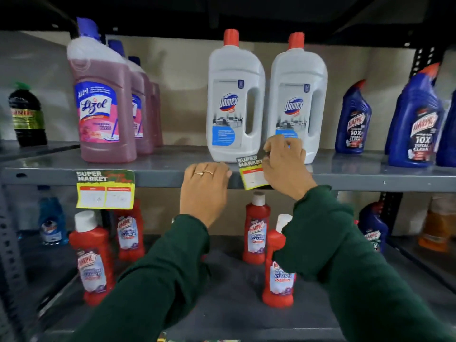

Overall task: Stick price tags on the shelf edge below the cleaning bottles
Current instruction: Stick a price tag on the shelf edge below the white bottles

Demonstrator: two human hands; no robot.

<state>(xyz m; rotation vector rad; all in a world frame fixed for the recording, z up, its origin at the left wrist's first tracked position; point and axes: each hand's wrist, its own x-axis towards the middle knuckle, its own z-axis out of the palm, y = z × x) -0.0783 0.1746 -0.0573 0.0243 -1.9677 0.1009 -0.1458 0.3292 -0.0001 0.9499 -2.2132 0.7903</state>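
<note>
A yellow and black price tag (251,172) lies tilted against the grey shelf edge (158,180), just below two white Domex bottles (234,102). My right hand (286,166) grips the tag's right side and covers part of it. My left hand (204,188) rests curled on the shelf edge to the tag's left, with its fingers closed and nothing seen in it. Another price tag (105,190) sits stuck on the edge further left, under the pink Lizol bottles (103,102).
Blue Harpic bottles (417,119) stand at the right of the same shelf and a dark bottle (28,114) at the far left. Red Harpic bottles (256,228) stand on the lower shelf under my arms. A black upright post (392,213) runs down at the right.
</note>
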